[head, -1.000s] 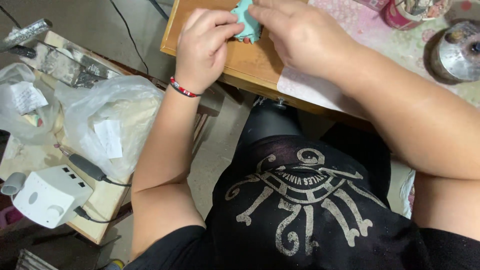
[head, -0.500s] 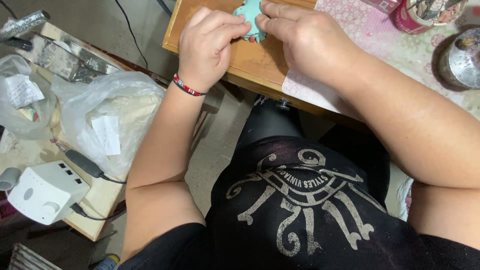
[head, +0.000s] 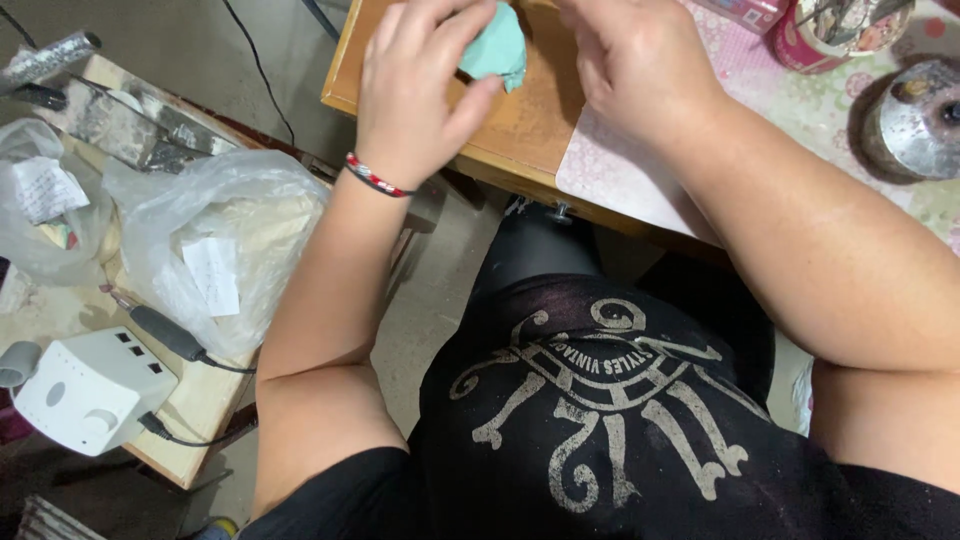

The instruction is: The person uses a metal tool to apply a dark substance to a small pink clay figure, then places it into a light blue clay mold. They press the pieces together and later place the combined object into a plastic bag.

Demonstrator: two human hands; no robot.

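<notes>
My left hand (head: pixel 420 95) pinches a small lump of teal-green soft material (head: pixel 495 48) between thumb and fingers, just above the wooden table (head: pixel 520 140). A red bead bracelet circles that wrist. My right hand (head: pixel 640 65) hovers close to the right of the lump, fingers curled, its fingertips cut off by the top edge of the frame, so I cannot see whether it touches the lump.
A flowered cloth (head: pixel 810 120) covers the table's right part, with a red tin (head: pixel 840 35) and a silver round container (head: pixel 915 120) on it. On a low side table (head: pixel 190 400) at left lie clear plastic bags (head: pixel 230 240), a white electrical box (head: pixel 85 390) and cables.
The hands have come apart a little: the left hand now holds the teal lump out in view, while before both hands were pressed together over it.
</notes>
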